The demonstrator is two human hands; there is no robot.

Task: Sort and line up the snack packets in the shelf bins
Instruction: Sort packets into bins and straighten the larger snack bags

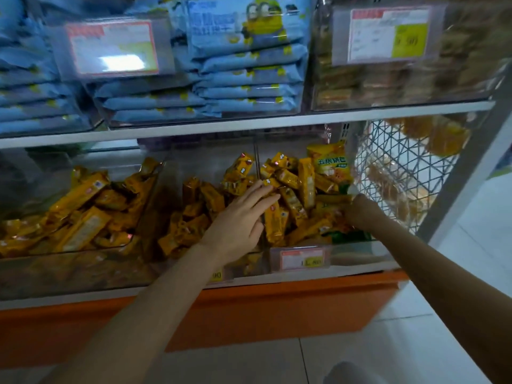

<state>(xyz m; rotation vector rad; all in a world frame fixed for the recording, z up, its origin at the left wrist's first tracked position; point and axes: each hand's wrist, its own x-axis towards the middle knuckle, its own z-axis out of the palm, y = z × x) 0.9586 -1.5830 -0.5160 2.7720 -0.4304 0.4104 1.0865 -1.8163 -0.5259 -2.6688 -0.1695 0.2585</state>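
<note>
Snack packets [288, 177] directly under outstretched left hand [238, 220]

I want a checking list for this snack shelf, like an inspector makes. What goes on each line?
Surface: clear bins on a shelf over an orange base.
Job's things: yellow snack packets jumbled in the lower bins, not lined up.
Clutter: one yellow-green bag stands among the yellow packets in the right bin.
Grips: left hand lies flat on the packets, fingers straight; right hand reaches into the right bin, fingers hidden.
Cables: nothing seen.
Surroundings: blue packets stacked in the bins above; wire basket at the right; tiled floor.
</note>
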